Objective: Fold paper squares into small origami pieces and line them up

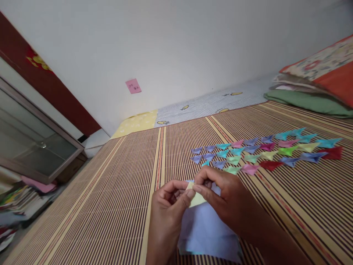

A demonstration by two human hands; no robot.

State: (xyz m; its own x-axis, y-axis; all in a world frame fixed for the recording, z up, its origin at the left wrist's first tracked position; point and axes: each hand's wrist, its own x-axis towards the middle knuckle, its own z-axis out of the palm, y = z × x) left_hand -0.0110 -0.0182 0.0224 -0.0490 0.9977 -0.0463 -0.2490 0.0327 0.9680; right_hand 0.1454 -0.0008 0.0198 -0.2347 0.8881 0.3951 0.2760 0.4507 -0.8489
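Between my two hands is a small piece of folded pale yellow paper (197, 200). My left hand (170, 206) pinches its left edge between thumb and fingers. My right hand (220, 187) is closed on its upper right part, thumb and fingertips meeting close to the left thumb. Part of the paper is covered by the fingers. Below the hands, light blue-violet paper (208, 232) lies on the striped mat (124, 198). Beyond my right hand, several folded paper shapes in blue, pink, green, yellow and red stand in rows, among them a dark red one (270, 165).
Stacked pillows and bedding (311, 97) sit at the far right. Patterned cloth (198, 105) runs along the wall, where a pink note (133, 86) is stuck. On the left are a glass-fronted cabinet door (41, 143) and a pile of books (23, 200).
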